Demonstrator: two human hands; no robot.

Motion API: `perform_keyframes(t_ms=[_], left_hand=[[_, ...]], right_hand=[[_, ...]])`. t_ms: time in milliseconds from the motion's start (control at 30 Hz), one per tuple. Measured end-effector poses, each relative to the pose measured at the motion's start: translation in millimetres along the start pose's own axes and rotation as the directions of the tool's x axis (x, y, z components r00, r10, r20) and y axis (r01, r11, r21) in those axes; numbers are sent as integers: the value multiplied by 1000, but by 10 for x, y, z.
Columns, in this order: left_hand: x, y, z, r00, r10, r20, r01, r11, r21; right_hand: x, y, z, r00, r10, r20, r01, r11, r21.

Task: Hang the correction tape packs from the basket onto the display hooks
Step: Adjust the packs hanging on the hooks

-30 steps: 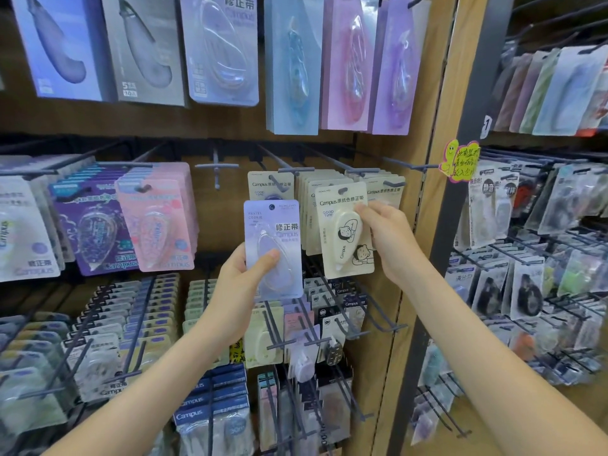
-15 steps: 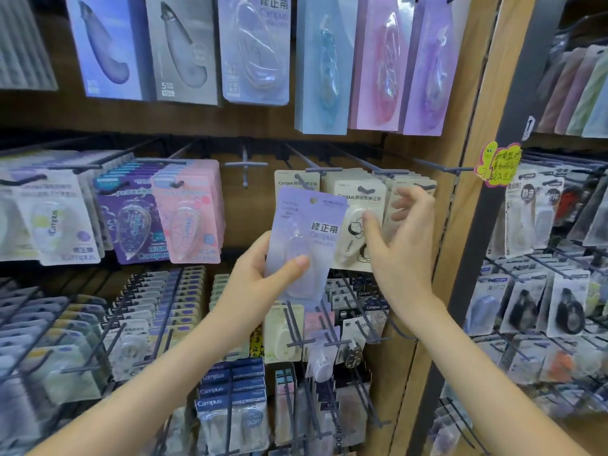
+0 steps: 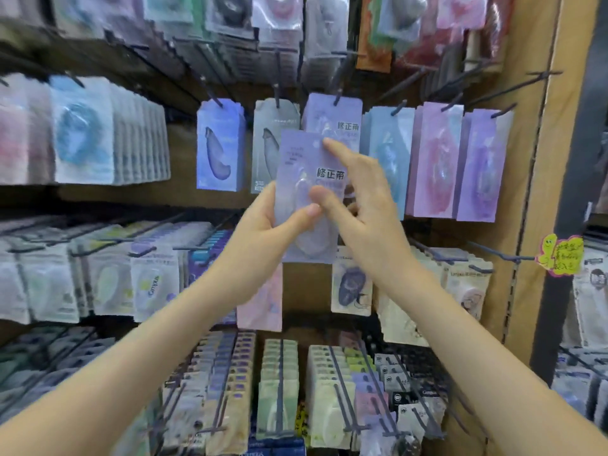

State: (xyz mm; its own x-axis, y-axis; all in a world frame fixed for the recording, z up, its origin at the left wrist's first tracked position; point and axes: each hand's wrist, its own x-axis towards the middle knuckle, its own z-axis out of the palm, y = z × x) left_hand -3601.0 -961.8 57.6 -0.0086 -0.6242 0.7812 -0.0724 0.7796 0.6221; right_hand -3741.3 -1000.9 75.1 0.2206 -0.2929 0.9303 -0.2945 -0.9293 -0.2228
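Lilac pack point(image 3: 304, 166) upright in left hand point(image 3: 263, 232) grip, seemingly at mid-height.

Jutting hooks point(image 3: 277, 77), crowded hanging packs point(image 3: 434, 159); bare backboard point(image 3: 182, 149) beside blue pack point(image 3: 218, 149).

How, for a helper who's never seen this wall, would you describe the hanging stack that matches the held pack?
From the wooden post on the right, follow the hand-height row of tall packs leftwards. Past purple, pink and light-blue stacks hangs the lavender stack, right behind the held pack. Only it shows bold black characters; its left neighbour is grey.
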Motion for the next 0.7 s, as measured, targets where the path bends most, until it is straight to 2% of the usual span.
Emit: perform_keyframes(t_ms=[167, 300, 400, 467, 567, 633, 700], left_hand=[[360, 222, -190, 993, -3, 117, -8, 996, 90], [605, 296, -189, 975, 27, 221, -64, 985, 163], [781, 280, -139, 956, 38, 290, -123, 952, 279], [889, 226, -102, 956, 62, 288, -178, 902, 394], [1022, 130, -72, 959, 209, 189, -282, 747, 602], [1085, 63, -74, 950, 277, 143, -295, 651, 699], [1115, 33, -85, 951, 279, 135, -277, 570, 774]], right_hand=[[407, -119, 60, 999, 12, -43, -13, 999, -33], [551, -105, 35, 993, 111, -45, -112, 994, -18], [630, -45, -27, 982, 162, -99, -164, 986, -15], [677, -10, -55, 975, 180, -131, -184, 983, -20], [757, 34, -81, 969, 208, -131, -223, 969, -106], [819, 68, -89, 965, 240, -105, -256, 947, -194], [871, 93, -84, 962, 262, -80, -274, 926, -259]])
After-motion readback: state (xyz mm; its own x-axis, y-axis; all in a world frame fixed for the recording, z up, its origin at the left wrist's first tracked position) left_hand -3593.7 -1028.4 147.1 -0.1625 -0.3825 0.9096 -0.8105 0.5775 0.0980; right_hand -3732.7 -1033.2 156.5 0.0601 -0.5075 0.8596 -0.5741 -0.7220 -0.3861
